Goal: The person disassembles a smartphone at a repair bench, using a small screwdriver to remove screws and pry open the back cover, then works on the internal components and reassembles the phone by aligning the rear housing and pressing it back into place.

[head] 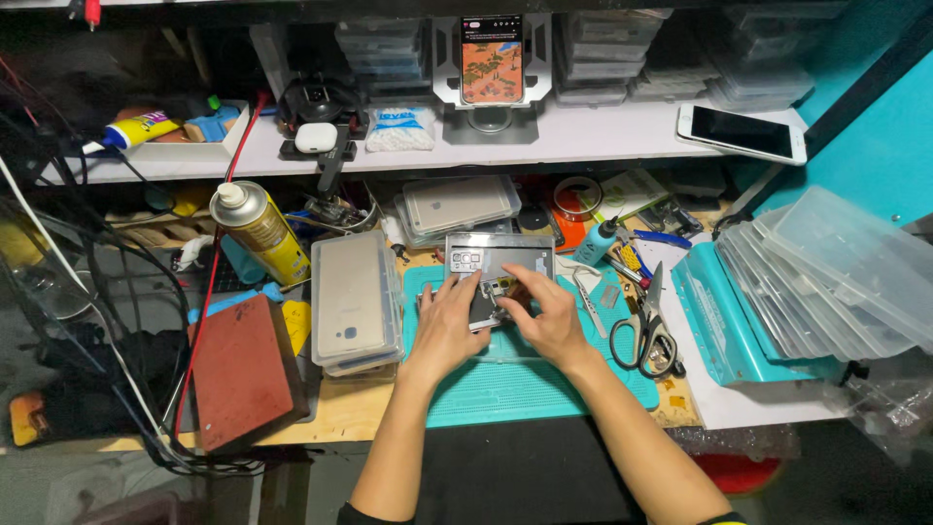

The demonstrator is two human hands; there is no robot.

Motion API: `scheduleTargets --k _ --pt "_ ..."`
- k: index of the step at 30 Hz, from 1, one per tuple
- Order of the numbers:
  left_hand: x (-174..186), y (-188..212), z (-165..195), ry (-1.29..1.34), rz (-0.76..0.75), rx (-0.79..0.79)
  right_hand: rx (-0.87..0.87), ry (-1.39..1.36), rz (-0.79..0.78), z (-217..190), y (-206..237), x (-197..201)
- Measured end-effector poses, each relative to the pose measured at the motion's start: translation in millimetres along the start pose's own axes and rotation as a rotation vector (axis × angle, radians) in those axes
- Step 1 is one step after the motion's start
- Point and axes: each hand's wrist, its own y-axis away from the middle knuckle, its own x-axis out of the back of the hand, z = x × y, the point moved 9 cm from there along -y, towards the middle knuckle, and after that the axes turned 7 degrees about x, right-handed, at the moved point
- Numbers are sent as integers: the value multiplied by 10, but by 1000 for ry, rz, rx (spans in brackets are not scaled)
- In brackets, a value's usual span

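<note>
Hands are pressing on an opened phone (498,267) lying on a teal mat (525,389). Left hand (449,326) fingers are lying flat, loosely spread, on its near edge; right hand (549,316) fingers are curling onto its middle, gripping nothing visible. Scissors (646,335) are lying just right of the right fingers.

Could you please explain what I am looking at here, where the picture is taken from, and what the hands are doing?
This is one picture from a camera worn on a person's head, looking down at a cluttered repair bench. No machine is involved: the left hand and right hand are the person's own bare hands. Both rest on an opened phone lying on a teal work mat, fingertips on its exposed insides. Beside the right hand lie scissors and tweezers. To the left sit a stack of clear cases holding phones, a yellow spray can and a reddish block. Clear plastic boxes are piled at the right. On the shelf above, another phone stands lit in a holder.
</note>
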Motion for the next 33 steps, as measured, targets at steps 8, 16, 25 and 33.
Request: scheduleTargets --k 8,16,25,33 --pt "-64 -21 -75 55 -37 33 -55 14 -75 -16 -134 -98" --pt "37 -25 193 23 83 -119 -74 53 -129 -31 -155 -1" --pt "218 129 318 47 239 -180 -51 15 -125 -109 -96 -40" --pt "127 126 377 56 220 -173 -43 -66 -147 -125 -119 -61"
